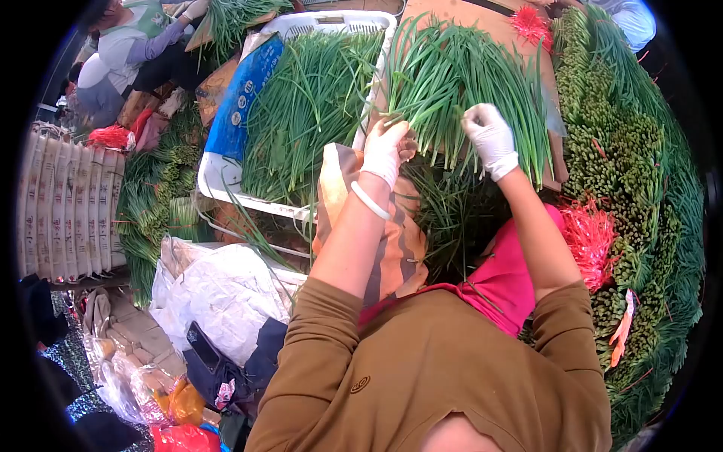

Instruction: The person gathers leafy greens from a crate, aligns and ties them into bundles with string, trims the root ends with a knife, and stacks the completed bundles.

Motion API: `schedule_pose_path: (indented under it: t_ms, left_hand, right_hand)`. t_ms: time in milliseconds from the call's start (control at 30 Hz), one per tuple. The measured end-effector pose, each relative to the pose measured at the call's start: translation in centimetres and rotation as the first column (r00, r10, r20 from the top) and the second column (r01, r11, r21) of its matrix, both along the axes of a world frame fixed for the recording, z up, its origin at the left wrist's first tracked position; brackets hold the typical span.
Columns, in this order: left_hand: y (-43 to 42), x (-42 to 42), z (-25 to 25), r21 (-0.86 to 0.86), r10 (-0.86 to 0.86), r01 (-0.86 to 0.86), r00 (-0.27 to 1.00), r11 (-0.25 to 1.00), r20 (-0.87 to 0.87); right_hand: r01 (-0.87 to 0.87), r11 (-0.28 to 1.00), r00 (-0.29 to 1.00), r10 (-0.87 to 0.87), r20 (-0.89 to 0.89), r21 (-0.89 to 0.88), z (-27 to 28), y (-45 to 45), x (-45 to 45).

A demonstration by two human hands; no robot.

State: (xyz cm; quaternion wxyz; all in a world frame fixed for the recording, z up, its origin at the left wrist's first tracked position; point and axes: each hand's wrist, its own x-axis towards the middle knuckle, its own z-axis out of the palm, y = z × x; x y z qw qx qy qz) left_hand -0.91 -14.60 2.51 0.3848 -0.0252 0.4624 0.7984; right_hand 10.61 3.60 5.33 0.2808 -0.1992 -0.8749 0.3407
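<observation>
A loose spread of garlic chives (467, 83) lies on a brown board (429, 9) in front of me, with the pale stem ends toward my body. My left hand (386, 148), in a white glove with a white band at the wrist, is closed on a few chive stalks at the left edge of the spread. My right hand (491, 139), also gloved in white, is over the stem ends on the right side. Its fingers are curled together, and what they pinch, if anything, is too small to make out.
A white plastic crate (215, 181) full of chives stands at the left. Tied chive bundles (610, 151) are stacked along the right. Red plastic ties (587, 241) lie beside my right arm, more (531, 26) on the board. Another person (135, 45) handles chives at upper left.
</observation>
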Motion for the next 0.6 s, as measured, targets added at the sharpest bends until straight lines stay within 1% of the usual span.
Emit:
schedule_pose_path:
  t_ms: [33,67,167,200,233,300,333,433,467,500,533,567,600]
  left_hand:
    - [0.1,-0.1,-0.1,0.032,0.027,-0.028,0.999,0.999,0.03]
    - [0.1,0.0,-0.2,0.045,0.054,-0.056,0.997,0.997,0.055]
    - [0.2,0.0,-0.3,0.048,0.051,-0.056,0.994,0.997,0.093]
    - [0.2,0.0,-0.2,0.031,0.049,-0.051,0.995,0.998,0.09]
    - [0.2,-0.1,-0.3,0.025,0.035,-0.037,0.997,0.999,0.069]
    - [-0.1,0.0,-0.5,0.008,0.009,-0.009,1.0,1.0,0.03]
    - [-0.1,0.0,-0.5,-0.02,0.0,0.001,1.0,1.0,0.01]
    - [-0.1,-0.1,-0.6,-0.021,0.031,-0.031,0.999,0.999,0.008]
    - [-0.2,-0.2,-0.7,-0.004,0.019,-0.019,1.0,1.0,-0.012]
    - [-0.1,-0.3,-0.7,-0.003,0.011,-0.012,1.0,1.0,-0.021]
    - [0.0,-0.3,-0.7,0.0,0.005,-0.005,1.0,1.0,-0.029]
    - [0.1,0.0,-0.8,-0.003,-0.006,0.006,1.0,1.0,-0.031]
    - [0.1,0.0,-1.1,-0.018,-0.04,0.038,0.997,0.999,-0.071]
  right_hand:
    - [0.001,0.997,0.998,0.005,-0.067,0.083,0.4,0.5,0.2]
    - [-0.047,0.97,0.978,0.093,-0.187,0.237,0.5,0.7,0.1]
    - [-0.127,0.974,0.989,0.11,0.099,0.186,-0.1,-0.7,-0.4]
    - [-0.14,0.985,0.971,0.117,0.207,0.1,-0.6,-0.9,-1.0]
    - [-0.129,0.989,0.926,0.093,0.367,0.075,1.3,-2.4,-1.6]
    - [-0.2,0.932,0.934,0.088,0.348,0.301,-0.7,-3.3,-3.2]
    - [-0.26,0.879,0.912,0.087,0.401,0.401,-1.1,-3.4,-3.3]
    - [-0.254,0.938,0.913,0.151,0.379,0.238,-0.5,-2.4,-3.7]
    - [-0.144,0.99,0.96,0.139,0.241,0.003,-0.1,-2.1,-2.5]
    - [-0.158,0.935,0.977,0.194,0.085,-0.318,-0.8,-0.5,-1.9]
    - [-0.155,0.77,0.977,0.211,0.018,-0.618,5.2,-2.1,0.2]
    - [-0.198,0.803,0.979,0.187,-0.077,-0.562,7.9,-2.2,2.0]
    - [-0.199,0.819,0.977,0.209,-0.045,-0.537,11.4,-2.6,4.5]
